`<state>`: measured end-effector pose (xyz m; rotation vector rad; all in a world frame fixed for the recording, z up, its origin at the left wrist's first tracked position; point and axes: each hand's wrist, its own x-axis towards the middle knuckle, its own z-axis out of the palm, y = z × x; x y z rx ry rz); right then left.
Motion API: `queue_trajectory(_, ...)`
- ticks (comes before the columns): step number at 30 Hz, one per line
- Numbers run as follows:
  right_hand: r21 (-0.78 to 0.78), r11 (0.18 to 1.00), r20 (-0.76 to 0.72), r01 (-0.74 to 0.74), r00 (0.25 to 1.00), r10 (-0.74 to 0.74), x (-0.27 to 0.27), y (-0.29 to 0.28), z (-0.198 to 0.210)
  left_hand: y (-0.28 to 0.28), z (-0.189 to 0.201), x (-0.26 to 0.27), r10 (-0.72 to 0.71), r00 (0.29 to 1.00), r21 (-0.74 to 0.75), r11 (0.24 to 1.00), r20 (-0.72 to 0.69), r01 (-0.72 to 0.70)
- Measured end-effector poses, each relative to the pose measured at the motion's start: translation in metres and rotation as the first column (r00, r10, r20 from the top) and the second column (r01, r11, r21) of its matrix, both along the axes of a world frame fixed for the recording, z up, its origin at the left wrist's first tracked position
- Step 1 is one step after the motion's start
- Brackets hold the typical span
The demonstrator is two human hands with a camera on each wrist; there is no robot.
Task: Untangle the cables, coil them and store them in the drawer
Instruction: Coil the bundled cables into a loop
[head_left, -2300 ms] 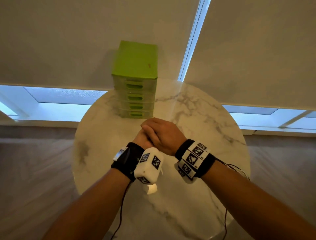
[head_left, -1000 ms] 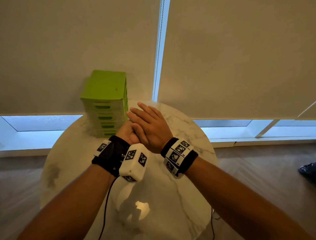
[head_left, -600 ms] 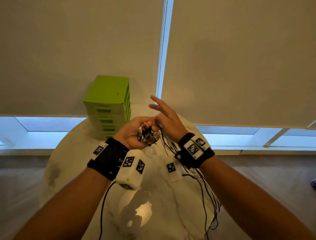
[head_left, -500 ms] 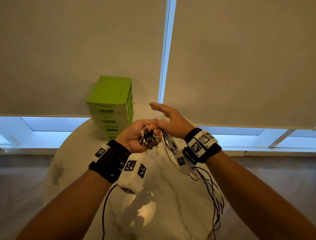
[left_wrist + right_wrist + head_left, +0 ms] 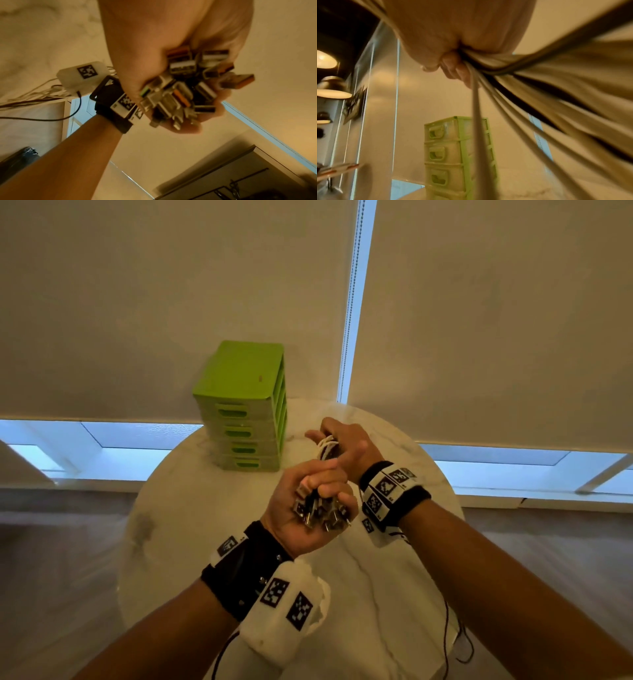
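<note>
Bundle of cables [image 5: 328, 447], white and black, held up over the round marble table [image 5: 191, 508], just right of the green drawer unit [image 5: 244, 409] at the far edge. Plug ends [image 5: 187, 88] bunched in one fist, cords running on to the other. Likely light, limp and springy: no stiffness to hold a shape, smooth jackets apt to slide through a loose grasp, metal plugs the only hard parts. Best taken near the plugs to anchor, and mid-length for drawing loops. Left hand [image 5: 310, 510] nearer, palm turned up, fingers clenched round the cluster of plug ends. Right hand [image 5: 346, 445] farther and slightly right, fingers wrapped about the cords [image 5: 488, 70], strands fanning away blurred. All four drawers closed. Untangling seemingly at its start, no coil formed yet.
</note>
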<state>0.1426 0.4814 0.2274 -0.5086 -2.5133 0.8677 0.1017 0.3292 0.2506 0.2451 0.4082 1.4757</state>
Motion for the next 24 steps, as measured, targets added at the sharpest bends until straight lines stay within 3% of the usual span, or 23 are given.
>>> queue_trajectory(4, 0.039, 0.996, 0.117, 0.074, 0.99, -0.078, 0.002, -0.001, -0.01, 0.002, -0.003, -0.011, 0.092, 0.995, -0.002, 0.996, 0.025, -0.092)
queue_trajectory(6, -0.062, 0.993, 0.217, 0.103, 0.972, -0.087, 0.012, -0.004, -0.023, 0.003, -0.002, -0.028, 0.145, 0.989, 0.021, 0.989, 0.014, -0.146)
queue_trajectory(8, -0.215, 0.97, 0.321, 0.112, 0.946, -0.039, 0.03, -0.012, -0.038, 0.004, -0.003, -0.046, 0.203, 0.979, 0.037, 0.978, 0.013, -0.203)
queue_trajectory(11, -0.206, 0.975, 0.497, 0.08, 0.867, 0.034, 0.061, -0.021, -0.056, 0.001, -0.019, -0.069, 0.34, 0.938, -0.006, 0.94, -0.059, -0.341)
queue_trajectory(13, -0.176, 0.983, 0.54, 0.05, 0.84, 0.054, 0.082, -0.025, -0.055, 0.0, -0.032, -0.08, 0.387, 0.916, -0.032, 0.919, -0.106, -0.392)
queue_trajectory(18, -0.038, 0.986, 0.493, -0.16, 0.855, 0.158, 0.099, -0.028, -0.013, -0.002, -0.051, -0.091, 0.31, 0.909, -0.071, 0.937, -0.279, -0.342)
queue_trajectory(24, 0.152, 0.905, 0.44, -0.397, 0.847, 0.297, 0.081, -0.023, 0.044, 0.011, -0.034, -0.073, 0.041, 0.834, -0.144, 0.979, -0.55, -0.143)
